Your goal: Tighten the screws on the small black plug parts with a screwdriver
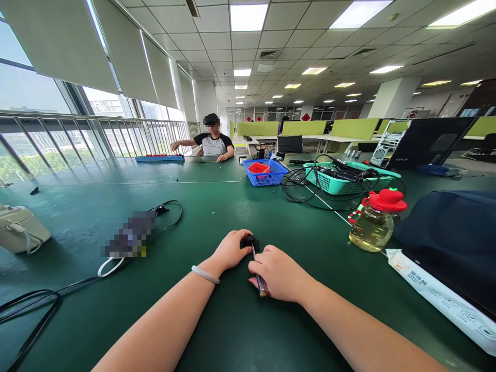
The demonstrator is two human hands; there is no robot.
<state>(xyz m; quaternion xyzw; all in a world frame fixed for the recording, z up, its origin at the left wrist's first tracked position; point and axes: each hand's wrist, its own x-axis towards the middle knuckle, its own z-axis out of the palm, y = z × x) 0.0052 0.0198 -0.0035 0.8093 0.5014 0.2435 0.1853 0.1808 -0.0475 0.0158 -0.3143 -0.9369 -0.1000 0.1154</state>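
Near the middle of the green table, my left hand (231,250) is closed around a small black part (250,241); its exact kind I cannot make out. A pale bracelet (205,275) circles my left wrist. Just to the right, my right hand (281,271) grips a screwdriver (261,285) by its translucent handle. The thin metal shaft points away from me, and its tip meets the black part. Fingers hide some of the black part.
A blue basket (267,178) with a red tray stands ahead, beside a green basket (333,186) of cables. To the right are a red-lidded bottle (372,227) and a white box (442,299). A blurred dark object (132,232) lies left. Another person (213,140) sits across.
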